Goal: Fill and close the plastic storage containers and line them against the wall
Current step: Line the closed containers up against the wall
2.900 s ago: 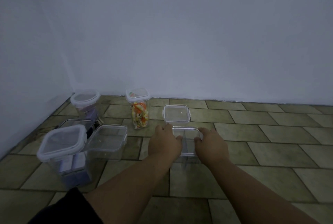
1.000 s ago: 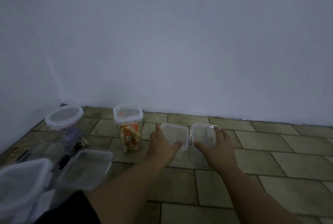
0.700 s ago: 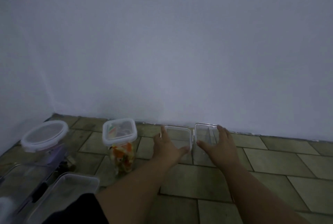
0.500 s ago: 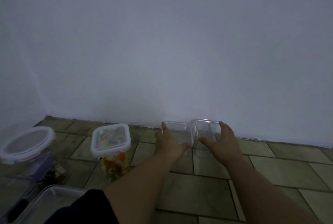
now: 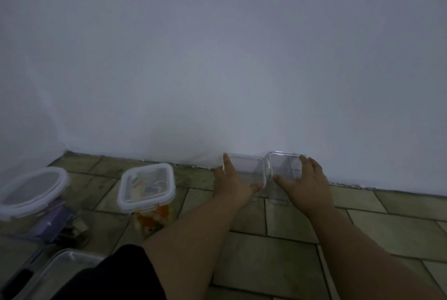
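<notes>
Both hands are spread flat. The left hand [image 5: 232, 180] straddles what seems a loose lid [image 5: 248, 166], and the right hand [image 5: 305, 181] covers the clear box [image 5: 284, 166], both right at the wall [image 5: 242, 82]. The box looks unfilled and unclosed; a harder push could skid it crooked.

Both forearms stretched toward the wall [image 5: 217, 63], left hand [image 5: 232, 180] and right hand [image 5: 306, 182] held side by side at its foot, fingers [image 5: 226, 162] straight
</notes>
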